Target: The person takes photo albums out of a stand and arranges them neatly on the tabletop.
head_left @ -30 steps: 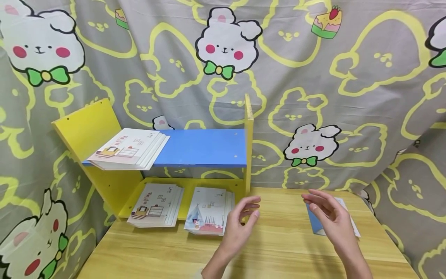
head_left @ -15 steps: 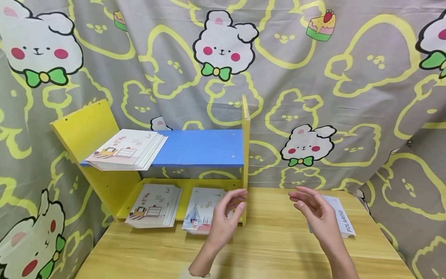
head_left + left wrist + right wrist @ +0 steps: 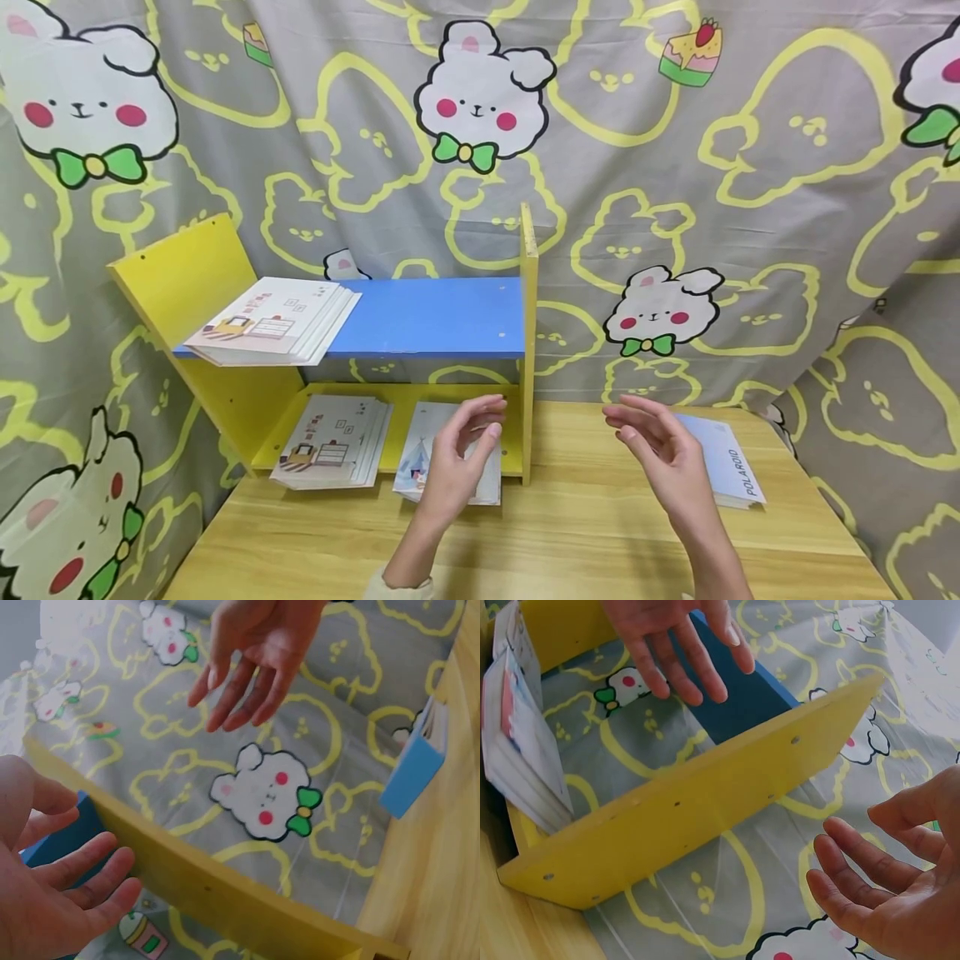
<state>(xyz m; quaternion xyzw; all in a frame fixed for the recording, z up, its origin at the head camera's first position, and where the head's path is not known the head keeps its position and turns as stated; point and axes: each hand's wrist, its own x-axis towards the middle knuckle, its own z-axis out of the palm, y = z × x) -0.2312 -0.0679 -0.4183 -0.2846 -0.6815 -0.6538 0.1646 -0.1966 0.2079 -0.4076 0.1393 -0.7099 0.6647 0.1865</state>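
Observation:
Both hands hover with loosely bent fingers and hold nothing. In the head view my left hand (image 3: 456, 462) is in front of a book with a tent picture (image 3: 414, 462) on the low yellow shelf board, covering part of it. My right hand (image 3: 667, 467) is to the left of a pale blue book marked POLAROID (image 3: 723, 458), which lies on the table at the right. That book's blue edge (image 3: 416, 769) and pages show in the left wrist view. Between the hands stands the shelf's yellow right side panel (image 3: 529, 350).
A stack of books (image 3: 273, 317) lies on the left of the blue shelf board (image 3: 442, 317). Another stack (image 3: 333, 442) sits below it on the yellow board. The wooden table (image 3: 585, 533) runs underneath, with a patterned curtain (image 3: 637, 225) behind.
Both hands have drifted left, the right one uncovering more of the POLAROID book and the left one covering more of the tent book. The head view has shifted slightly. The books stay put.

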